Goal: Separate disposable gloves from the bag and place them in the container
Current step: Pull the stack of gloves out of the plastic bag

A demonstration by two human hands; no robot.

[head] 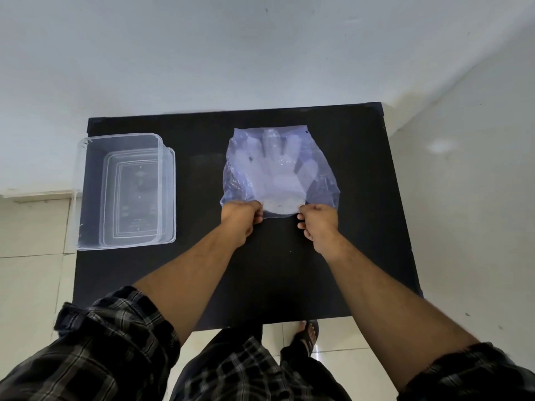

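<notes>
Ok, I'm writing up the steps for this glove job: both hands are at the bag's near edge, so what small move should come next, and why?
Probably pull the two sides of the bag mouth apart. The left hand and right hand each pinch its near edge, the gloves lie inside it, and the container to the left holds no gloves yet. Opening the mouth would let one hand reach a glove.

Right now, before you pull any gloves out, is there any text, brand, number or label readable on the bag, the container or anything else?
No text can be read.
Clear plastic container: raised markings on its base, too small and blurred to read.
Translucent bag of gloves: no print visible, only a few dark specks.
Black table: no markings.
</notes>
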